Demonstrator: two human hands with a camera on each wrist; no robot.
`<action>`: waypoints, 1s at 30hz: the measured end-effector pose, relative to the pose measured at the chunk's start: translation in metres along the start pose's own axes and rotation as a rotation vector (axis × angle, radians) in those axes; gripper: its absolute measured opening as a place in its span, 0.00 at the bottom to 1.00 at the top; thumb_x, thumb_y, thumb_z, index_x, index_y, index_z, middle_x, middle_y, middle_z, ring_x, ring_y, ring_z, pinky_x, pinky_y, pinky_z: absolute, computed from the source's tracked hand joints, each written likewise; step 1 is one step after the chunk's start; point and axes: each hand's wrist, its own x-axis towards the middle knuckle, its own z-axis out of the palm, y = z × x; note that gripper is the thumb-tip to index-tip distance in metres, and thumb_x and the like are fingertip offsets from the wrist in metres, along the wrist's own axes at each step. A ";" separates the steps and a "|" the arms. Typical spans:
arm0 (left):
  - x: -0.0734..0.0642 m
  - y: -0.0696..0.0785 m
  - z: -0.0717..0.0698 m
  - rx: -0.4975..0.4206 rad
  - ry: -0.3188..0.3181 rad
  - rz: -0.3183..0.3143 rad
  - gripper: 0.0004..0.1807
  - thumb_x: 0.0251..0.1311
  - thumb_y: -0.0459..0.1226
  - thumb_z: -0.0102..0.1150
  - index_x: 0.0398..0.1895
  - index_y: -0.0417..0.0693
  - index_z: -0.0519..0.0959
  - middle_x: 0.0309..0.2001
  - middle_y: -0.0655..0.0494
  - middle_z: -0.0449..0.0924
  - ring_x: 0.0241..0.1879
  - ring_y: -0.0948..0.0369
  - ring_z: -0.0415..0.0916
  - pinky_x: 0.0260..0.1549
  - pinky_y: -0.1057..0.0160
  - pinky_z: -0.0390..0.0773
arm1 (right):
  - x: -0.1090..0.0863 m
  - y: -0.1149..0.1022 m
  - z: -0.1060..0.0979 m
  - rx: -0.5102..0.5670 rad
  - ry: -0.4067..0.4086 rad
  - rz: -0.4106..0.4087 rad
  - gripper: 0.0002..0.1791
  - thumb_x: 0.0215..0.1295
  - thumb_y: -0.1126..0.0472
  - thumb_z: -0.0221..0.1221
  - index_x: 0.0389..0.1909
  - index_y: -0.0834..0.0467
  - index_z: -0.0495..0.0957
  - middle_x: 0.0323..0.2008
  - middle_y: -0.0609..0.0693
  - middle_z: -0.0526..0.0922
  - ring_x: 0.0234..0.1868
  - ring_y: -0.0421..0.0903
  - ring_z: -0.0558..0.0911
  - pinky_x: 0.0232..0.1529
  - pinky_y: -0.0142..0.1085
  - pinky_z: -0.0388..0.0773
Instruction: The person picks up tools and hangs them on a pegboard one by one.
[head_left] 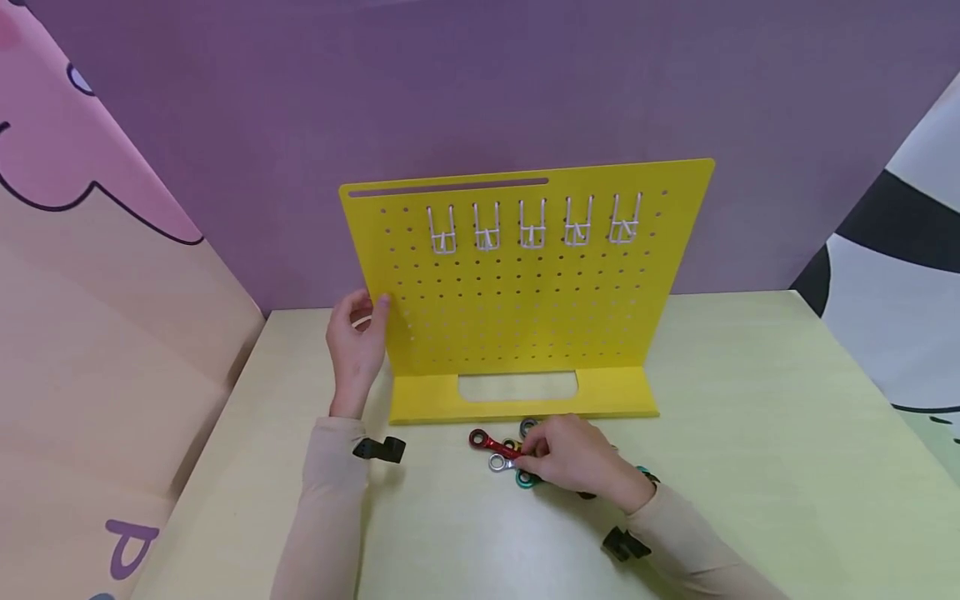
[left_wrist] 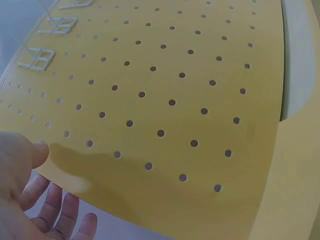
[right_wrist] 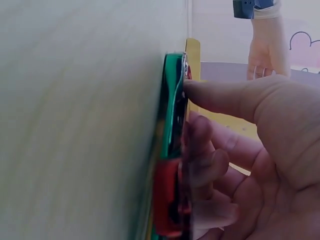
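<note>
A yellow pegboard (head_left: 517,308) stands upright on a flat foot, with several white wire hooks (head_left: 532,225) near its top. My left hand (head_left: 356,346) holds its left edge, thumb (left_wrist: 40,154) on the front face and fingers behind. Before the foot lies a small pile of ratcheting wrenches: a red wrench (head_left: 495,446), a silver wrench (head_left: 497,462), a green wrench (head_left: 527,479) and a grey ring end (head_left: 528,427). Over this pile my right hand (head_left: 573,454) pinches a wrench between thumb and fingers; I cannot tell which one. The hand covers most of the pile.
The pale wooden table (head_left: 750,433) extends on both sides of the board. A purple backdrop (head_left: 480,92) rises behind, with printed panels (head_left: 97,275) at left and right. Black camera mounts (head_left: 380,450) sit on both wrists.
</note>
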 end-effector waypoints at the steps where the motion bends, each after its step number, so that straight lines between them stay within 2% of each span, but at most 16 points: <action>1: 0.000 0.000 0.001 -0.009 0.006 0.000 0.21 0.74 0.41 0.65 0.62 0.35 0.79 0.54 0.41 0.77 0.57 0.47 0.78 0.62 0.49 0.79 | 0.000 0.000 0.000 0.000 0.004 0.000 0.06 0.64 0.53 0.74 0.29 0.48 0.90 0.21 0.35 0.82 0.21 0.36 0.72 0.21 0.28 0.61; 6: 0.001 -0.001 0.002 -0.034 0.015 -0.009 0.20 0.74 0.40 0.65 0.61 0.36 0.79 0.53 0.42 0.78 0.54 0.48 0.79 0.60 0.50 0.81 | 0.002 0.001 0.002 0.029 0.019 -0.004 0.08 0.64 0.54 0.74 0.26 0.46 0.88 0.19 0.34 0.79 0.20 0.34 0.71 0.22 0.28 0.61; 13: 0.006 -0.003 -0.002 -0.023 0.036 -0.017 0.17 0.75 0.39 0.64 0.59 0.38 0.82 0.51 0.44 0.82 0.49 0.52 0.80 0.48 0.68 0.79 | 0.002 0.001 0.004 0.028 0.027 0.015 0.09 0.65 0.53 0.74 0.25 0.45 0.85 0.19 0.35 0.77 0.21 0.35 0.70 0.23 0.28 0.61; 16: 0.007 -0.004 -0.002 -0.018 0.040 -0.023 0.16 0.75 0.39 0.64 0.57 0.37 0.83 0.50 0.44 0.83 0.47 0.55 0.80 0.45 0.73 0.78 | 0.001 0.000 0.004 0.015 0.037 0.017 0.10 0.64 0.54 0.74 0.25 0.45 0.85 0.19 0.35 0.77 0.22 0.35 0.71 0.24 0.29 0.63; 23: 0.008 -0.005 -0.001 -0.034 0.047 -0.017 0.15 0.74 0.39 0.65 0.55 0.36 0.84 0.50 0.42 0.84 0.43 0.59 0.79 0.43 0.74 0.78 | -0.001 -0.003 0.003 -0.032 0.072 0.010 0.10 0.65 0.55 0.73 0.24 0.44 0.84 0.19 0.35 0.75 0.23 0.34 0.70 0.26 0.29 0.64; 30: 0.008 -0.007 -0.001 -0.041 0.054 0.006 0.15 0.75 0.39 0.64 0.54 0.37 0.85 0.50 0.42 0.84 0.43 0.60 0.79 0.43 0.74 0.78 | -0.003 -0.008 -0.005 0.024 0.096 0.027 0.08 0.66 0.56 0.72 0.27 0.47 0.85 0.24 0.36 0.81 0.25 0.36 0.73 0.29 0.30 0.67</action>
